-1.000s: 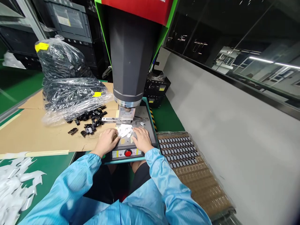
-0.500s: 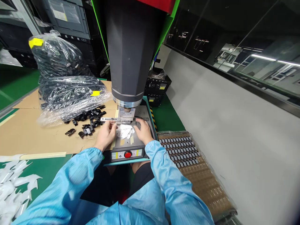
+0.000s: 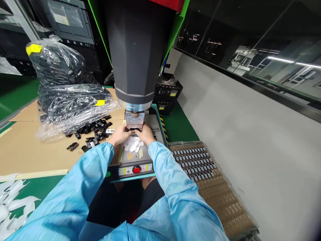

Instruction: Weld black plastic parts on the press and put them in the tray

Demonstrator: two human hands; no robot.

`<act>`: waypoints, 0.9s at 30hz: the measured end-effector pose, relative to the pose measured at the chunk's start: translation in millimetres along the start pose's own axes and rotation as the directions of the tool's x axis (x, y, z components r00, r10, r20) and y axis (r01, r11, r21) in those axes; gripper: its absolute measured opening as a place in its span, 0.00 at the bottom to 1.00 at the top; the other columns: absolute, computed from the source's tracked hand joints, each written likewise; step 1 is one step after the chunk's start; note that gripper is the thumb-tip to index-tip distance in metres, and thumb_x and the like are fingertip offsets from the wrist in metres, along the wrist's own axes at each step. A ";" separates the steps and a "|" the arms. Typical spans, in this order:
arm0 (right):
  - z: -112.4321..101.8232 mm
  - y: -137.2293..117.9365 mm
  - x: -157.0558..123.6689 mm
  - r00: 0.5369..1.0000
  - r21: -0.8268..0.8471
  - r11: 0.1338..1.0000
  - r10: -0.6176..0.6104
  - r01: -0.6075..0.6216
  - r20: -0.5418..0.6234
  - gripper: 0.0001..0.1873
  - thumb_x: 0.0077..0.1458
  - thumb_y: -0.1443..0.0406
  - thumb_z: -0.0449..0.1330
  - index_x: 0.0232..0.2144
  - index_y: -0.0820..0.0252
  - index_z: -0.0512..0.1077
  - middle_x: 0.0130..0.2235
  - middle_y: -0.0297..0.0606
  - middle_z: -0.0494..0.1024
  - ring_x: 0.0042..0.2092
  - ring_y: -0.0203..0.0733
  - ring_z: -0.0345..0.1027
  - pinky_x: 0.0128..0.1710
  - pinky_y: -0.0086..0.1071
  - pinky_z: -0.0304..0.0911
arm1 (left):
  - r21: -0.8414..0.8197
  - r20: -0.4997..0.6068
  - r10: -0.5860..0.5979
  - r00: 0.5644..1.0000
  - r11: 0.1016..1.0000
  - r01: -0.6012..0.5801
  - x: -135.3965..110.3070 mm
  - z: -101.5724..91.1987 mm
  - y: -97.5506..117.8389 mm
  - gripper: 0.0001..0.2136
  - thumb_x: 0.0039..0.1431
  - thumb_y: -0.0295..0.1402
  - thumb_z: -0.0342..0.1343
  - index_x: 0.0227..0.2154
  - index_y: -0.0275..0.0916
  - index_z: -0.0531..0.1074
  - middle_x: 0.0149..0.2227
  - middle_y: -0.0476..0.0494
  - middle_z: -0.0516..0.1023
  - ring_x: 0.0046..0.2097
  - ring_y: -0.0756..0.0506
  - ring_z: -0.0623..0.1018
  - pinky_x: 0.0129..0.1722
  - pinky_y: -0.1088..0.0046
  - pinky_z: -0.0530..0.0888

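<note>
Under the metal head (image 3: pixel 134 119) of the press, a small black plastic part (image 3: pixel 135 129) shows between my two thumbs. My left hand (image 3: pixel 121 134) holds its left end with the fingers closed. At the right end, my right hand (image 3: pixel 146 134) is closed on the same part, thumb in front. My fingertips are partly hidden behind the head. Just below my hands, white cut pieces (image 3: pixel 132 144) lie in a small heap on the grey machine base (image 3: pixel 149 154). Past my left hand a metal strip (image 3: pixel 109 131) sticks out.
Loose black clips (image 3: pixel 96 134) lie on the cardboard (image 3: pixel 37 147) at left, before filled plastic bags (image 3: pixel 72 100). A red button (image 3: pixel 136 169) sits on the base's front. At right stands a tray (image 3: pixel 213 194) with rows of grey parts. White scraps (image 3: pixel 12 204) lie lower left.
Both hands have moved inward and slightly up, from the sides of the fixture to under the press head. Their thumbs now come close together at the black part.
</note>
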State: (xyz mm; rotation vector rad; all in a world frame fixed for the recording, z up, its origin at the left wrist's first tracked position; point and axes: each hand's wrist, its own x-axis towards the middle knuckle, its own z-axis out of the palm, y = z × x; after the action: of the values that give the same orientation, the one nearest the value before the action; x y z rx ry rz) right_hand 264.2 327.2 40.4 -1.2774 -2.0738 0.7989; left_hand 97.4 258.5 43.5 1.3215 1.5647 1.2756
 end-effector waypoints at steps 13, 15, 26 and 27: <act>14.5 12.9 -133.7 0.993 0.653 0.757 0.071 0.011 -0.098 0.20 0.60 0.60 0.66 0.54 0.57 0.77 0.48 0.44 0.85 0.50 0.47 0.82 0.58 0.45 0.76 | -0.461 -0.042 -0.132 0.990 0.882 0.098 -137.5 35.5 -8.7 0.31 0.50 0.52 0.75 0.53 0.39 0.78 0.43 0.40 0.84 0.44 0.42 0.83 0.50 0.61 0.80; 14.5 7.3 -162.3 0.995 0.645 0.765 0.068 -0.001 -0.079 0.20 0.61 0.60 0.67 0.55 0.55 0.77 0.49 0.43 0.85 0.51 0.48 0.81 0.58 0.45 0.76 | -0.468 -0.032 -0.115 0.993 0.879 0.087 -160.5 40.9 -9.7 0.29 0.52 0.51 0.74 0.52 0.40 0.78 0.46 0.39 0.84 0.47 0.41 0.83 0.52 0.59 0.81; 12.1 -4.9 -212.7 0.997 0.659 0.752 0.058 -0.013 -0.046 0.19 0.61 0.61 0.66 0.55 0.53 0.76 0.49 0.41 0.84 0.50 0.46 0.81 0.52 0.42 0.79 | -0.467 -0.032 -0.131 0.991 0.879 0.101 -201.7 50.8 -18.2 0.25 0.56 0.50 0.72 0.52 0.42 0.78 0.41 0.42 0.84 0.41 0.43 0.83 0.51 0.59 0.82; 12.2 -4.7 -213.3 0.997 0.654 0.756 0.058 -0.013 -0.048 0.19 0.62 0.61 0.66 0.55 0.54 0.76 0.49 0.41 0.84 0.49 0.46 0.81 0.51 0.41 0.80 | -0.472 -0.025 -0.133 0.991 0.875 0.105 -202.1 51.0 -18.4 0.25 0.56 0.50 0.72 0.52 0.42 0.78 0.41 0.42 0.85 0.41 0.43 0.83 0.52 0.58 0.82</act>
State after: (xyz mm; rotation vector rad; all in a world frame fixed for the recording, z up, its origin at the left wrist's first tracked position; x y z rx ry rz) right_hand 333.9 128.7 2.4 -0.9196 -1.4907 1.3333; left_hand 185.2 74.2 -2.3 0.8722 1.2399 1.5047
